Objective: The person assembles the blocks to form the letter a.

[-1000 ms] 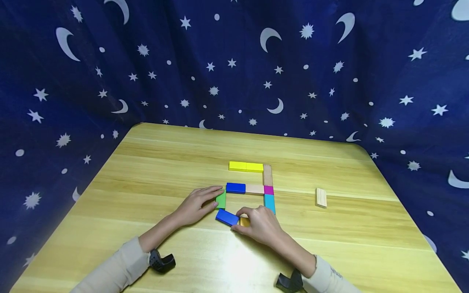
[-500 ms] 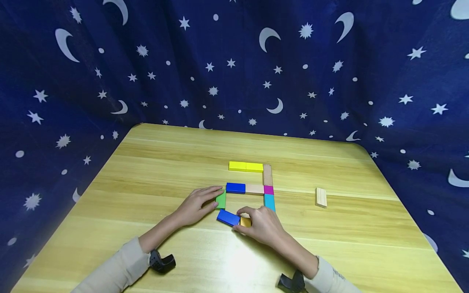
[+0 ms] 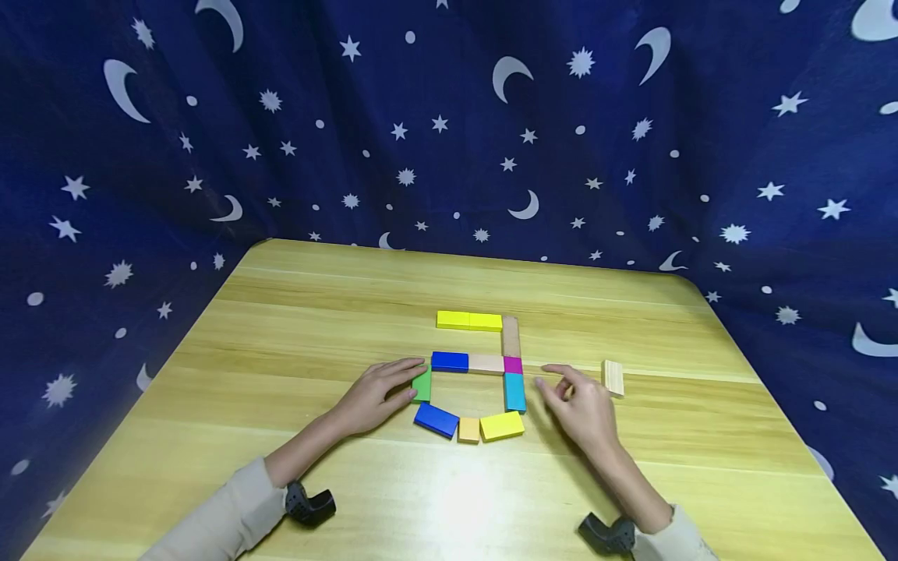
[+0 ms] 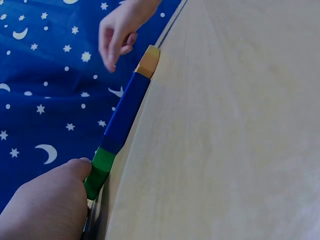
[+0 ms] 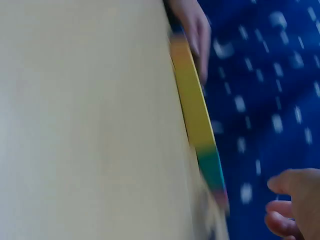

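Observation:
Colored wooden blocks lie flat on the table, end to end. My left hand [image 3: 379, 396] rests beside the green block [image 3: 422, 385], its fairly straight fingertips and thumb touching it. Below that lie a slanted blue block [image 3: 436, 420], a small orange block [image 3: 468, 430] and a tilted yellow block [image 3: 501, 426]. Up the right side run a light-blue block [image 3: 514, 392], a small magenta block [image 3: 513, 365] and a tan block [image 3: 510, 336]. My right hand [image 3: 584, 407] holds nothing; thumb and index finger are apart, between the light-blue block and a separate plain wooden block [image 3: 613, 378].
Two yellow blocks [image 3: 468, 320] form the top row. Another blue block [image 3: 450, 361] and a pale block [image 3: 486, 364] make the middle row. The wooden table [image 3: 337, 499] meets a dark blue curtain [image 3: 449, 156] with moons and stars behind it.
My right hand has let go at the bottom row and moved right and away toward the plain block, uncovering the tilted yellow block. My left hand stays at the green block.

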`<state>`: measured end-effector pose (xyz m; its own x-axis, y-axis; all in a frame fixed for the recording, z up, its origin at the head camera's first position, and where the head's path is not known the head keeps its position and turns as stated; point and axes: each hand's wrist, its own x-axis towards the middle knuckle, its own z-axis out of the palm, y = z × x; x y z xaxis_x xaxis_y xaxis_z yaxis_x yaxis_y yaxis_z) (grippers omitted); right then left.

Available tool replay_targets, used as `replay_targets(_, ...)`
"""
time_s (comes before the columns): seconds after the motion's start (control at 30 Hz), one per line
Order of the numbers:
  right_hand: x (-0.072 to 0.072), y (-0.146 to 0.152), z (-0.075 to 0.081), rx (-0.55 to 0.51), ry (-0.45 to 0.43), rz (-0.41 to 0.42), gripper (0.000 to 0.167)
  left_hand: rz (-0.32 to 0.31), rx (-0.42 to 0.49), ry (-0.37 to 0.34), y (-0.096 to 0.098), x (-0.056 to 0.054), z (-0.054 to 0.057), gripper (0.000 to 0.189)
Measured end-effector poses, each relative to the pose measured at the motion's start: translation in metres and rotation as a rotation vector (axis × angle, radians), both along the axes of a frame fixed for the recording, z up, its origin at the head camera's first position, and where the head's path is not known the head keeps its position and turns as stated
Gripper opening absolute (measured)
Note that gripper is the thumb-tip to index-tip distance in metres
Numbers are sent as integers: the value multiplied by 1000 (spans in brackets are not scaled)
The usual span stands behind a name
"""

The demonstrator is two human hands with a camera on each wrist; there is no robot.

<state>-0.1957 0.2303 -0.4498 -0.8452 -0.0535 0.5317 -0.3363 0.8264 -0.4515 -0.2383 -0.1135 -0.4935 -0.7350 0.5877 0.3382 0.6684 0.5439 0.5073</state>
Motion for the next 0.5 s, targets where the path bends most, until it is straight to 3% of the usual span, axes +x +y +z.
replay_targets(0.1, -5, 37, -7, -4, 64, -155, 21, 0, -2, -2, 0, 0, 0, 43)
replay_targets(0.2, -5, 66, -12, -8, 63, -297, 26, 0, -3, -4, 1, 0, -1, 43)
replay_targets(0.33, -2, 91, -16, -2, -64, -434, 44, -1, 2, 2, 1, -1, -3, 44)
replay_targets(0.5, 1, 99, -19, 16, -227, -469, 63, -5, 7, 7, 1, -1, -5, 44)
